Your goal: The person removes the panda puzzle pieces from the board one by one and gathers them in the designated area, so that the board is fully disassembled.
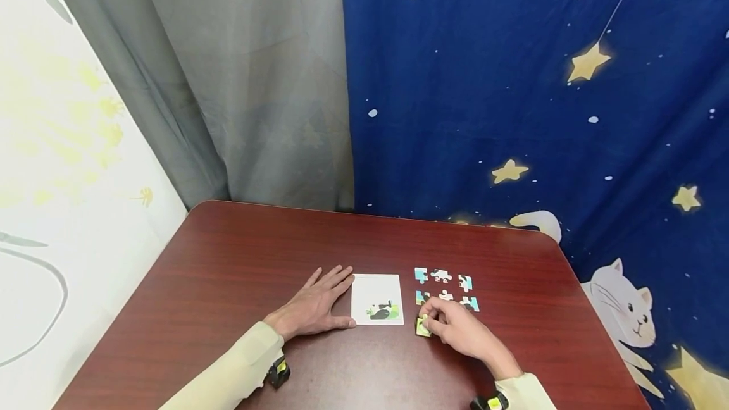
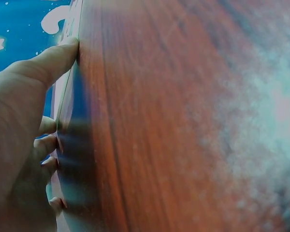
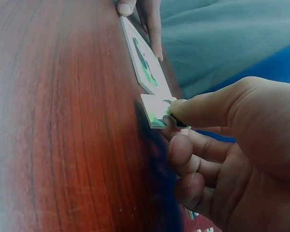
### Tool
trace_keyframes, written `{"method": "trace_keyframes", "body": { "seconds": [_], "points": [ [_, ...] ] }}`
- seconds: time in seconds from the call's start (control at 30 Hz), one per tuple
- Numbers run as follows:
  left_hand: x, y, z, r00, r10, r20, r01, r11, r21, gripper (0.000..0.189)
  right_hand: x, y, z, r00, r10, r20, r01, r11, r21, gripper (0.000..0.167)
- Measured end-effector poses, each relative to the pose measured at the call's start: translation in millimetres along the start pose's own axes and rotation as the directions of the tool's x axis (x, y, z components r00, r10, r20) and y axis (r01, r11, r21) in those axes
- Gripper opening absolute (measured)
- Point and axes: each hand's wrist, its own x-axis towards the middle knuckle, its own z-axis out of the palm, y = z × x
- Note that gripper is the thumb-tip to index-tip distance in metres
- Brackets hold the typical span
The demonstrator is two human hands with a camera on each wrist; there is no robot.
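One piece (image 3: pixel 152 109) right of the board (image 1: pixel 373 290) risked slipping, the right hand (image 1: pixel 461 332) pinching only its edge; the spread left hand (image 1: pixel 313 307) touched the board's left edge.

A reddish-brown, wood-grained counter (image 1: pixel 245 258) with rounded far corners fills six o'clock, pale glare on its near part. Gray curtain (image 1: pixel 256 81) hangs at eleven, star-printed blue cloth (image 1: pixel 455 81) at two, a yellow-patterned white surface (image 1: pixel 57 176) at nine.

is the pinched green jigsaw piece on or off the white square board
Off: the right hand pinches the green jigsaw piece, a gap separating it from the board.
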Motion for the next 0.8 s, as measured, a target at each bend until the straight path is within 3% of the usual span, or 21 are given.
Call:
{"method": "trace_keyframes", "body": {
  "seconds": [0.23, 0.53, 0.8],
  "points": [
    [0.3, 0.3, 0.8, 1.0, -0.005, -0.003, 0.005, 1.0, -0.007, 0.096, -3.0, 1.9, -1.4, 1.0, -0.01, -0.011, 0.009, 1.0, -0.024, 0.006],
    [-0.1, -0.3, 3.3, 1.0, -0.006, -0.003, 0.006, 1.0, -0.008, 0.096, -3.1, 4.1, 2.2, 0.995, -0.052, -0.084, 0.041, 0.99, -0.134, 0.008],
    [0.1, -0.9, 1.4, 1.0, 0.0, -0.007, 0.0, 1.0, -0.004, 0.096, -0.9, 4.7, 3.1, 0.992, -0.045, -0.122, 0.024, 0.986, -0.167, 0.007]
  ]
}}
